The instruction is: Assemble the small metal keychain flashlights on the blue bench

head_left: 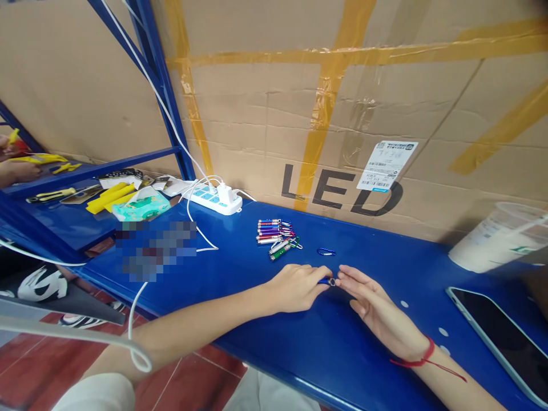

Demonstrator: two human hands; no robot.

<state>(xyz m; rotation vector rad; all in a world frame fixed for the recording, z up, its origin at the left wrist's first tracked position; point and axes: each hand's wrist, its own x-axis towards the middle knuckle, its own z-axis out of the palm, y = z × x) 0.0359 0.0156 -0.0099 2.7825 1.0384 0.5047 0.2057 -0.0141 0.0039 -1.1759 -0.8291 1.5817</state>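
Where the carton (248, 125) stands: upright behind the desk, printed LED, crossed by yellow tape (325, 97).
Desk (240, 257): blue, running beneath both hands.
Left hand (295, 288): forearm reaching in from the lower left, back of the hand up; thumb and forefinger pinch a blue tube (325, 281), the other fingers curled.
Right hand (381, 314): raised from the lower right, red cord (428, 349) round the wrist; fingers straight, thumb apart below, gripping nothing; whether the fingertips touch the tube is hard to tell.
Phone (500, 342): flat, right of the right hand.
Cup (483, 245): white, beyond the phone.
Power strip (209, 200): white, back left.
Small tubes (269, 230): side by side, beyond the left hand.
Blue tube: in the pinch, dark-centred end toward the right hand.
Blue clip (326, 252): loose, right of the small tubes.
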